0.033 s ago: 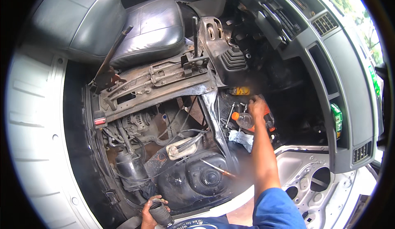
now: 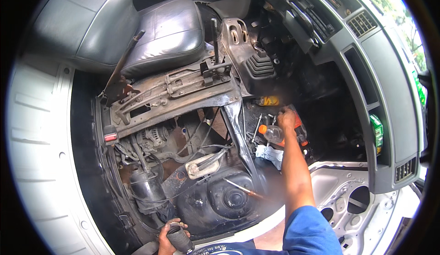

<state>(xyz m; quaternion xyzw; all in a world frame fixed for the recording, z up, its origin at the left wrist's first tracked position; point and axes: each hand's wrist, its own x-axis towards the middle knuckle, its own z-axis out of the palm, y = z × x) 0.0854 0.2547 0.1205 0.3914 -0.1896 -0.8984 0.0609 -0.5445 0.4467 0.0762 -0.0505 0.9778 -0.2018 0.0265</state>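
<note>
In my left hand (image 2: pixel 166 239), at the lower edge, I grip a black ribbed rubber hose (image 2: pixel 180 238), my fingers wrapped round it. My right arm stretches forward to the floor, where my right hand (image 2: pixel 287 119) has its fingers bent and pressed together among small tools. Whatever they pinch is hidden. Beside that hand lie a clear bottle with an orange cap (image 2: pixel 272 133), several metal sockets or wrenches (image 2: pixel 257 126) and a red-orange thing (image 2: pixel 300 129) partly covered by the hand. A yellow-labelled bottle (image 2: pixel 269 100) lies just beyond, and a white rag (image 2: pixel 269 153) nearer me.
A screwdriver (image 2: pixel 243 188) rests on the black wheel-well panel (image 2: pixel 192 209). To the left opens the engine bay (image 2: pixel 153 138), below a rusty metal seat frame (image 2: pixel 174 87). Past it are a black seat (image 2: pixel 169 32) and gear lever boot (image 2: pixel 259 66). The dashboard (image 2: pixel 353 81) stands right.
</note>
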